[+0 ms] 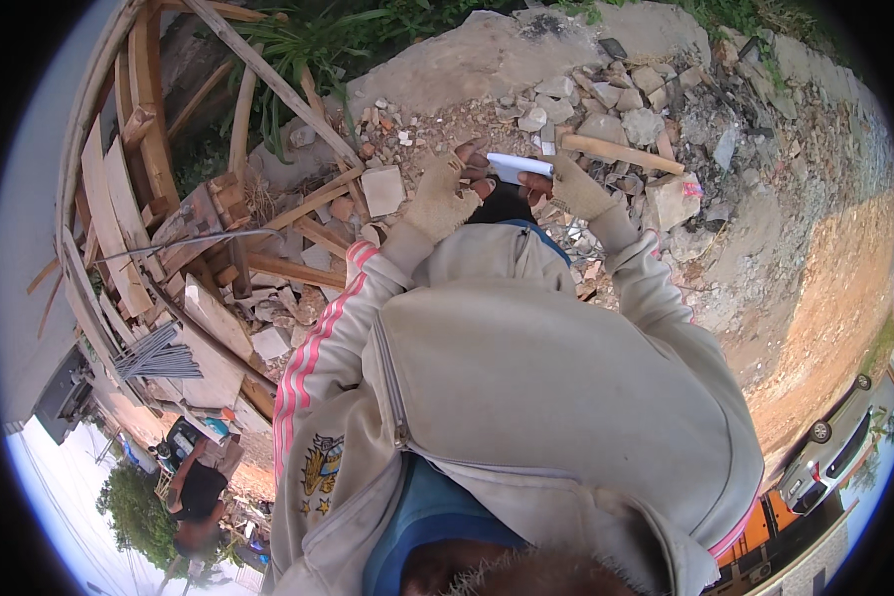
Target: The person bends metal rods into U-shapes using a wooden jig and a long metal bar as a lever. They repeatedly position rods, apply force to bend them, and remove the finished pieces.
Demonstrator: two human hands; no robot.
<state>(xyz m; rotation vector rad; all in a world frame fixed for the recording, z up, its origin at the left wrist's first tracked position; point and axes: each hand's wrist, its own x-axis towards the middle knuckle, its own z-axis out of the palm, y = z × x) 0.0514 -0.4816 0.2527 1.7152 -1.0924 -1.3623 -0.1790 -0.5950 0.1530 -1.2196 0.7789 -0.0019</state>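
Observation:
Both of my hands are out in front of my body, in worn beige gloves that leave the fingertips bare. A thin white flat thing, longer than it is wide, lies between them; its kind cannot be made out. My right hand is closed on its right end, the thumb across the near face. At the left end, the curled fingers and thumb of my left hand meet its edge. Something dark shows just below it. My light grey jacket, with pink stripes on the sleeves, fills the middle of the view.
Broken stones and rubble cover the ground ahead. Wooden planks and a bundle of metal rods are piled at left. Another person is at lower left. A silver car stands at far right.

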